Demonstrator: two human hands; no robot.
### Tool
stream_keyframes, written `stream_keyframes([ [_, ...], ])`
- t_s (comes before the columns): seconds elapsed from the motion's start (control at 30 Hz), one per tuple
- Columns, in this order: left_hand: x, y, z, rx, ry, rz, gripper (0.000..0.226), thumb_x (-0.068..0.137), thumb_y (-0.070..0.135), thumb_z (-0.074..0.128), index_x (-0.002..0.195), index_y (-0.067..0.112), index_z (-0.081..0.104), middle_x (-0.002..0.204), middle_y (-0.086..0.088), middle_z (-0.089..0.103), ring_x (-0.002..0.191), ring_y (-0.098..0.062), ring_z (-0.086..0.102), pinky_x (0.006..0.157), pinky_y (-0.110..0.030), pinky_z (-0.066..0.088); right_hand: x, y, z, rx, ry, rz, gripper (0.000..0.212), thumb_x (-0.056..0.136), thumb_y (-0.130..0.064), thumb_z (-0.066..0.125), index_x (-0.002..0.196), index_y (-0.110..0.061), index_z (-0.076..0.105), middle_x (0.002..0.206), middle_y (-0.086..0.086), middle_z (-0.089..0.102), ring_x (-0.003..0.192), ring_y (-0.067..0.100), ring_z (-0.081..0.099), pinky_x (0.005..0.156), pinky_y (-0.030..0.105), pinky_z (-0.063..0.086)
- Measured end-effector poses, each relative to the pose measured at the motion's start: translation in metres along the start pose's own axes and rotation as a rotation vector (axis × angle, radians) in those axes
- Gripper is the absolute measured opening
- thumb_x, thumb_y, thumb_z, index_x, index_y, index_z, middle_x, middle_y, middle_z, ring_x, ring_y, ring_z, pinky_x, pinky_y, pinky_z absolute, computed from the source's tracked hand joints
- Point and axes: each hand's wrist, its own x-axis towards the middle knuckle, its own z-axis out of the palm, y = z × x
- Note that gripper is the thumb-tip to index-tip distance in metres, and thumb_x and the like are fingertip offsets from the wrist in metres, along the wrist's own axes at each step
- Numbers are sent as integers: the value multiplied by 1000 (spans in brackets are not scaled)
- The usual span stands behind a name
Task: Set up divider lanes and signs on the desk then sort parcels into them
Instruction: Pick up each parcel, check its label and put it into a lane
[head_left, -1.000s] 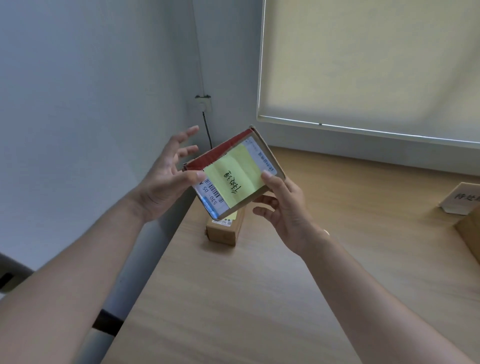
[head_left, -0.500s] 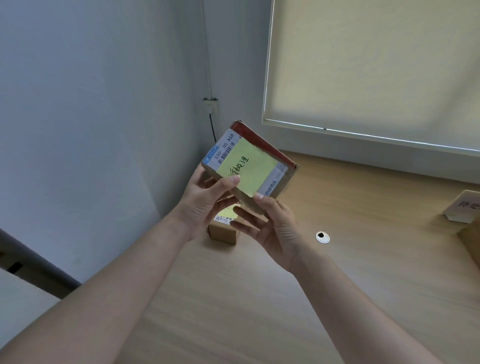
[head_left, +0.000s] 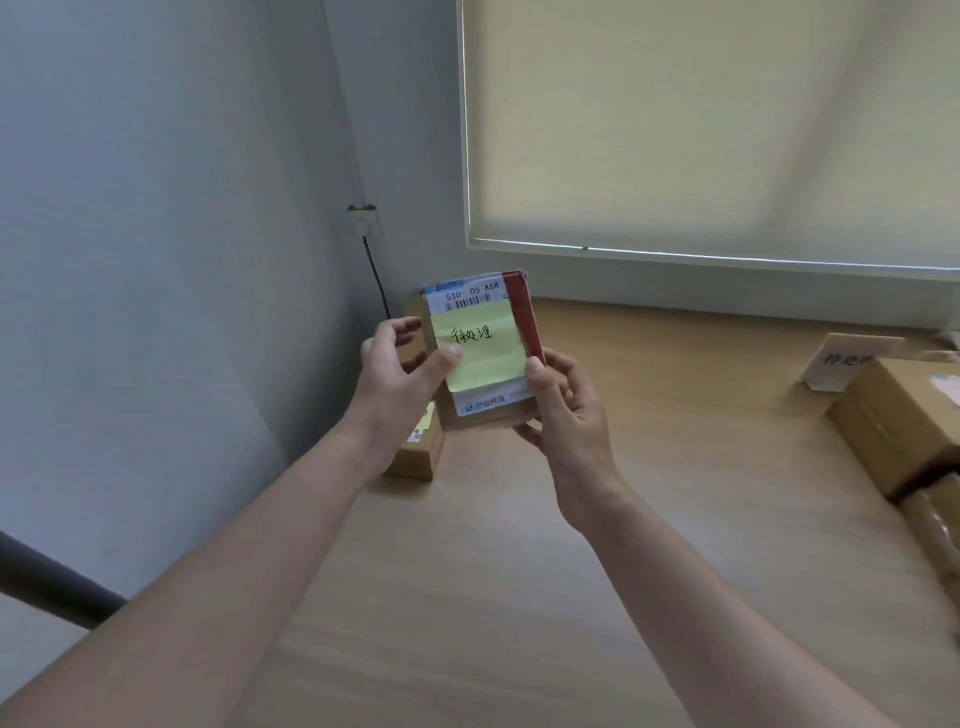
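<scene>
Whereas it tilted before, both hands (head_left: 400, 382) now grip the parcel (head_left: 480, 358) upright.

A parcel (head_left: 480, 353) is held above the surface (head_left: 519, 597), left hand (head_left: 397, 374) on its left, right hand (head_left: 563, 400) on its right. Below it, far left, lies a box (head_left: 413, 457). At right, a sign (head_left: 847, 361) stands behind another box (head_left: 898, 421).

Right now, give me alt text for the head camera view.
Both hands, left and right, hold a parcel with a yellow note upright above a desk. Another parcel lies behind it; more boxes and a sign sit at right.
</scene>
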Motion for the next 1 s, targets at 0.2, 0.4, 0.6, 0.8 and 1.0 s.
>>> stream_keyframes([
  [0.2, -31, -6, 61, 187, -128, 112, 55, 93, 50, 67, 144, 33, 54, 134, 5, 48, 122, -11, 59, 94, -35, 59, -40, 1, -41, -168, 237, -78, 35, 91, -57, 68, 120, -38, 61, 115, -7, 72, 106, 13, 70, 92, 44, 60],
  [0.4, -83, -3, 119, 20, -318, 179, 56, 101, 24, 64, 153, 27, 43, 132, 4, 62, 117, -11, 64, 81, -21, 58, -99, -9, -89, -384, 497, -200, 17, 96, -52, 65, 111, -45, 64, 108, -18, 73, 104, 3, 69, 92, 36, 59],
  [0.6, -148, 3, 176, -21, -447, 187, 59, 98, 22, 69, 151, 37, 46, 141, 2, 52, 117, -17, 60, 78, -19, 58, -164, -24, -145, -609, 739, -194, 30, 101, -44, 56, 123, -28, 67, 117, -7, 68, 103, 9, 66, 91, 37, 59],
  [0.8, -205, 29, 246, 58, -444, 264, 68, 96, 24, 70, 152, 48, 40, 134, -7, 28, 83, 7, 52, 83, -16, 55, -221, -61, -207, -781, 843, -247, 36, 106, -40, 50, 136, -23, 61, 125, -3, 57, 114, 9, 57, 93, 33, 58],
  [1.0, -250, 57, 338, 128, -420, 509, 57, 96, 15, 71, 148, 31, 53, 135, -8, 30, 97, 23, 49, 82, -3, 47, -247, -102, -297, -903, 838, -351, 49, 109, -34, 46, 156, -29, 36, 137, -3, 54, 125, 11, 53, 95, 31, 57],
])
